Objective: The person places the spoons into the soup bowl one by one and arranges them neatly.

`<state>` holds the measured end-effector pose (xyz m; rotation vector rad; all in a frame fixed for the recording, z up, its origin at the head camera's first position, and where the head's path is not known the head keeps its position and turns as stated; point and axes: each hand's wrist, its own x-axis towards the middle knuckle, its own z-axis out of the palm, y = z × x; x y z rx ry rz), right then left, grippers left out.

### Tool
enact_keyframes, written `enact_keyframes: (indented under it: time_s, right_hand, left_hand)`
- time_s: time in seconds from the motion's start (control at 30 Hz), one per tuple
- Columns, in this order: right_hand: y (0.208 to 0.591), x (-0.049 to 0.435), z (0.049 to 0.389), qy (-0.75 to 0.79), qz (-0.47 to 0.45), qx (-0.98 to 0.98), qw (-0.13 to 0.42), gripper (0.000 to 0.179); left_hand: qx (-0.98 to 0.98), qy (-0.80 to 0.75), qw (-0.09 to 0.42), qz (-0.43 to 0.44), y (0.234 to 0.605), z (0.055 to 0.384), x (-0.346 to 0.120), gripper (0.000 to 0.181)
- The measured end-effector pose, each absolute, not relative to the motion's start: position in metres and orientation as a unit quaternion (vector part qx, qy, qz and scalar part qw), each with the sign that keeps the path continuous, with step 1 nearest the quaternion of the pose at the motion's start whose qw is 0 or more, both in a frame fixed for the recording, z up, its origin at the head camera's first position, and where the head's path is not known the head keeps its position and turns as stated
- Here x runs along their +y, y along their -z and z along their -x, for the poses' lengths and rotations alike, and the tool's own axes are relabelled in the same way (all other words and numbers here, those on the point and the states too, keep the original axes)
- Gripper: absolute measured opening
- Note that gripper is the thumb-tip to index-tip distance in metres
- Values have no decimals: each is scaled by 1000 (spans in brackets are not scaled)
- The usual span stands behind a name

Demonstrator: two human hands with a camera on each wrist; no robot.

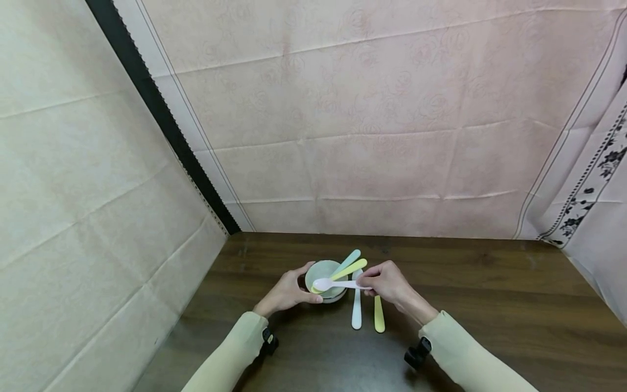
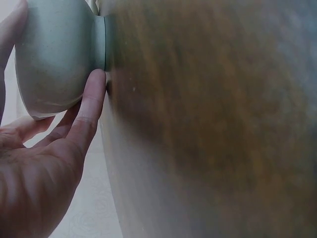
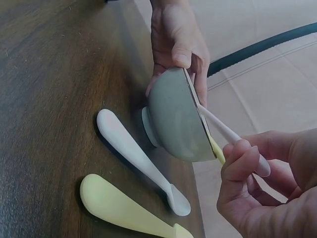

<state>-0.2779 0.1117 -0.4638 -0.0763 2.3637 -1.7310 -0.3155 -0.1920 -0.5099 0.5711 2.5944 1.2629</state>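
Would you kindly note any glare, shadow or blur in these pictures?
Head: pale sheen on the table near the bottom edge; left wrist: table grain blurred, shadow beside the bowl; right wrist: dark shadow along the yellow spoon on the table.

This looks like a makeshift booth around a wooden table (image 1: 490, 316): a pinkish patterned cloth (image 1: 392, 136) rises behind its far edge, a plain pale cloth (image 1: 98, 228) slants along its left edge, and a white cloth with a dark floral border (image 1: 580, 204) hangs by its far right corner. The bowl (image 3: 173, 119) and spoons (image 3: 133, 148) on show are household tableware, but whether a home, a lab or an office lies beyond the creased cloths cannot be told.
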Motion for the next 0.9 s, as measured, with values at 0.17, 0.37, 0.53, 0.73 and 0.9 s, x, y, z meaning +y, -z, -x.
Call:
enact_keyframes:
  time_s: [0.17, 0.37, 0.53, 0.73, 0.9]
  right_hand:
    - [465, 110, 280, 587, 23, 802, 111, 12]
    - [466, 109, 283, 586, 22, 802, 118, 12]
    - [469, 109, 285, 584, 13, 802, 121, 12]
    - [470, 107, 285, 578, -1, 808, 117, 11]
    - [469, 107, 285, 581, -14, 805, 120, 13]
  left_hand:
    - [879, -424, 98, -197, 511, 315, -192, 106]
    - [878, -426, 99, -194, 511, 315, -192, 106]
    - [878, -426, 98, -196, 511, 317, -192, 106]
    - [876, -428, 100, -197, 512, 316, -193, 106]
    - [878, -423, 104, -197, 511, 317, -194, 106]
